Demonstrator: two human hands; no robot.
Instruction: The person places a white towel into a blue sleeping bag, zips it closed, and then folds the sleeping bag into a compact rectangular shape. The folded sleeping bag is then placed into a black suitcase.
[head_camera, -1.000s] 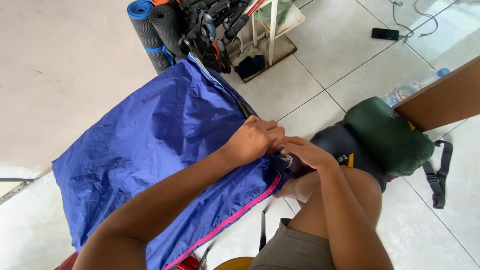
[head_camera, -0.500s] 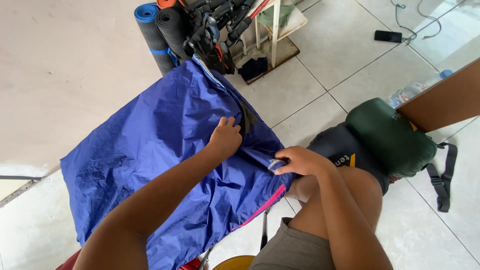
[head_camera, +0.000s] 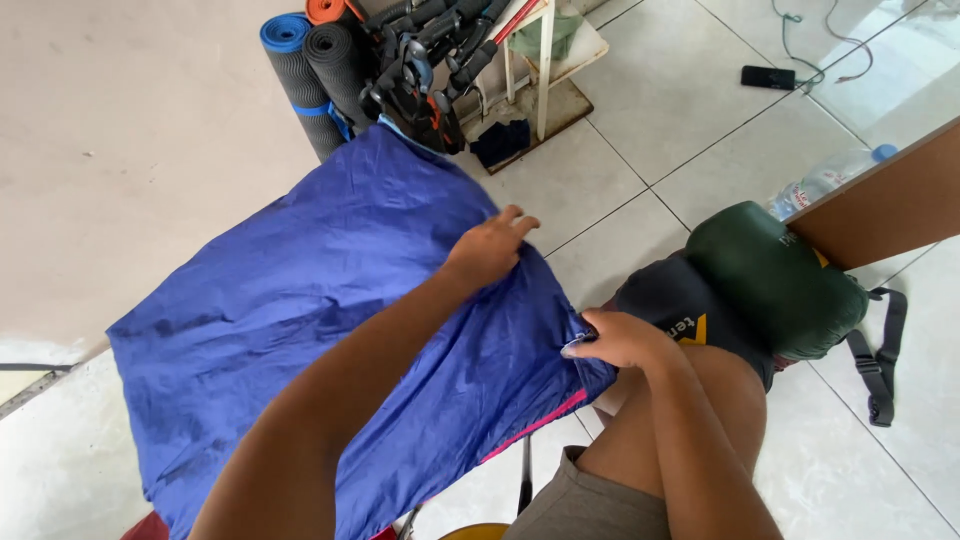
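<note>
Blue nylon sheet (head_camera: 300, 300) with a pink edge trim is spread across the person's lap and out over the pale floor (head_camera: 120, 150), lower left to centre. Right hand (head_camera: 620, 340) sits nearest, fingers pinched closed on the sheet's right corner edge, just above the bare knee. Left hand (head_camera: 490, 245) is further out, palm down, fingers loosely extended, pressing flat on the fabric near its upper right edge; not clamped on anything. Beside the right hand, touching the knee: dark bag (head_camera: 690, 315) with a green stuffed sack (head_camera: 775, 275) on top. Beyond: wooden board (head_camera: 890, 200), plastic bottle (head_camera: 825, 180), rolled foam mats (head_camera: 310, 70), small white stool (head_camera: 545, 50), black phone (head_camera: 768, 77) on tiles.
</note>
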